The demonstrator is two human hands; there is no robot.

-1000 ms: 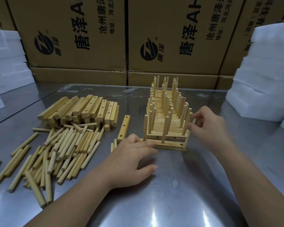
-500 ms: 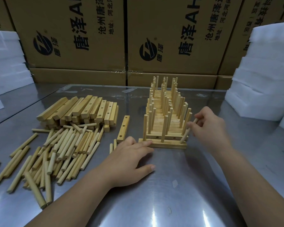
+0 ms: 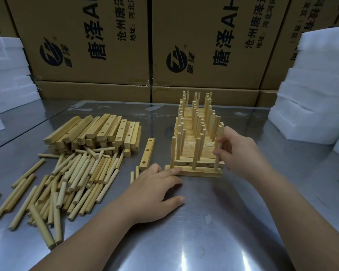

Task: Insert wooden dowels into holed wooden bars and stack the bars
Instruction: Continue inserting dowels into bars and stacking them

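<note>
Your right hand (image 3: 241, 151) pinches the right-end dowel (image 3: 216, 163), which stands in the front bar (image 3: 194, 171). Your left hand (image 3: 155, 190) lies flat with fingers straight, index tip on that bar's left end. Finished rows (image 3: 196, 132) sit behind it at 12 o'clock. From the left hand: single bar (image 3: 147, 153) at 12, loose dowels (image 3: 72, 178) at 9, spare bars (image 3: 94, 132) at 10.

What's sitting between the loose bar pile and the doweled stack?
One single holed bar, lying flat on the steel table, apart from both the bar pile and the doweled stack. Head view.
</note>
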